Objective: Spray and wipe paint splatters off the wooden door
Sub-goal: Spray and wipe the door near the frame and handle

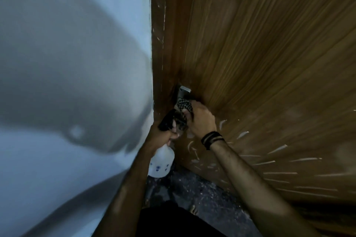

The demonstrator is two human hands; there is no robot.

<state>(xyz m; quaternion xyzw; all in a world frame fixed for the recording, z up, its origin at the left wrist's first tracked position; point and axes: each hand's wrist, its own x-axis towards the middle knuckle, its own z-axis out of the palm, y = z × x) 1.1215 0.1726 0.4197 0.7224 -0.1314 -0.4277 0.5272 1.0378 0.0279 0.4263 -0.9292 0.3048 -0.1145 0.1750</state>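
Note:
The wooden door (260, 54) fills the right half of the view, with white paint splatters (273, 161) streaked over its lower part. My left hand (160, 133) grips the black trigger head of a white spray bottle (160, 161), which hangs below it close to the door's edge. My right hand (201, 119) holds a black-and-white checked cloth (184, 106) bunched against the door just under the metal door handle (183, 92). A dark band sits on my right wrist.
A pale blue-white wall (77, 63) takes up the left half, meeting the brown door frame (158, 44) at the centre. Dark speckled floor (192, 188) shows below the door. My dark clothing is at the bottom centre.

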